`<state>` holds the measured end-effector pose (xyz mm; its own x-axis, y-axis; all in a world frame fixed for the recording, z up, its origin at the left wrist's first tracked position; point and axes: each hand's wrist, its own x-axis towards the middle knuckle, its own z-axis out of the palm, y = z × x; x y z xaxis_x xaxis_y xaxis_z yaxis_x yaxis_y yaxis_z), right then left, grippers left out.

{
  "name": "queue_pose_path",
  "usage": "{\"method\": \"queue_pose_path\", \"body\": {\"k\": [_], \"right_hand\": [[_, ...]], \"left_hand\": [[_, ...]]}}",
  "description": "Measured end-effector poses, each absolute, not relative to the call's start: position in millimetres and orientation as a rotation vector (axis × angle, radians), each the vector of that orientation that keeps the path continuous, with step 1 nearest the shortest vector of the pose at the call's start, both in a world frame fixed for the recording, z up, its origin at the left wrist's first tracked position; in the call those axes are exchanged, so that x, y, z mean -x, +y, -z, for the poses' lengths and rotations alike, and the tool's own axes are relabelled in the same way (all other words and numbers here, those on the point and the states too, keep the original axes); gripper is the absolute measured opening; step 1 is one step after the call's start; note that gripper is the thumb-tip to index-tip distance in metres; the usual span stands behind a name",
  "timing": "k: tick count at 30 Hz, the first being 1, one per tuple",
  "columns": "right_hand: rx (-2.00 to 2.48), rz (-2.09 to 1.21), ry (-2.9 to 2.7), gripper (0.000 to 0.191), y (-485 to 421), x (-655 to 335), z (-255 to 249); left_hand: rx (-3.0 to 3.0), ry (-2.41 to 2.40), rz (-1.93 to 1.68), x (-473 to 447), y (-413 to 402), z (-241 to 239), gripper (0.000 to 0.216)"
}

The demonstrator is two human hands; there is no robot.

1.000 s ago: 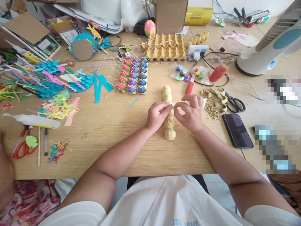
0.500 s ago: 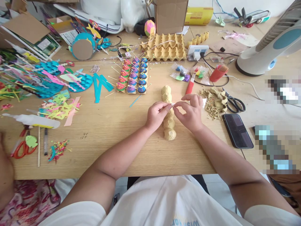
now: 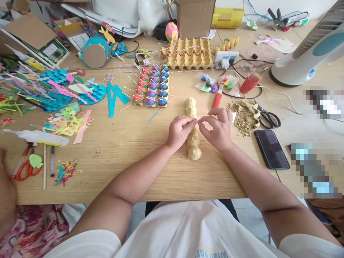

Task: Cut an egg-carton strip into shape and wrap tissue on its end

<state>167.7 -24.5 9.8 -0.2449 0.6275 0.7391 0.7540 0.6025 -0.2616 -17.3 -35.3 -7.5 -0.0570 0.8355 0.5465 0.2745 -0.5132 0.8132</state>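
A tiny white piece (image 3: 198,118), too small to name, sits between the fingertips of both hands. My left hand (image 3: 179,132) is closed in a pinch on it. From the other side, my right hand (image 3: 219,129) pinches at the same piece with thumb and forefinger, its other fingers curled above. Beneath the hands lies a strip of egg-carton cups (image 3: 194,142), domes up, pointing away from me; its middle is partly hidden by the fingers. A red-handled knife (image 3: 217,99) lies just beyond my right hand.
Carton scraps (image 3: 245,116), black scissors (image 3: 269,119) and a phone (image 3: 272,149) lie to the right. Painted carton strips (image 3: 151,86) with pins stand ahead, before an egg tray (image 3: 189,53). Paper cuttings (image 3: 66,120) and a glue bottle (image 3: 40,137) are left. Another person's arm (image 3: 7,179) shows at left.
Both hands stay in nearly the same place over the carton strip, with only a very slight shift at the fingertips around the white piece.
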Motion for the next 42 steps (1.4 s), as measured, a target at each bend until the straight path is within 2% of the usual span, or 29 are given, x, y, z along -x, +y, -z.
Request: {"method": "queue_pose_path", "body": {"k": [6, 12, 27, 32, 42], "right_hand": [[1.028, 0.184, -1.922, 0.009, -23.7, -166.8, -10.1], [1.014, -0.031, -1.911, 0.003, -20.9, -167.6, -11.8], [0.966, -0.297, -1.811, 0.003, -19.8, -170.4, -17.9], [0.979, -0.244, -1.847, 0.002, -19.3, -170.0, -17.2], [1.004, -0.114, -1.887, 0.005, -21.4, -167.2, -14.3]], "left_hand": [[-1.755, 1.165, -1.607, 16.2, -35.9, 5.8, 0.018], [-1.55, 1.163, -1.546, 14.6, -36.2, 5.8, 0.019], [-1.122, 1.067, -1.542, 12.9, -30.9, 11.2, 0.041], [-1.21, 1.108, -1.515, 13.5, -32.8, 10.6, 0.043], [-1.502, 1.148, -1.524, 14.8, -36.1, 4.7, 0.03]]}}
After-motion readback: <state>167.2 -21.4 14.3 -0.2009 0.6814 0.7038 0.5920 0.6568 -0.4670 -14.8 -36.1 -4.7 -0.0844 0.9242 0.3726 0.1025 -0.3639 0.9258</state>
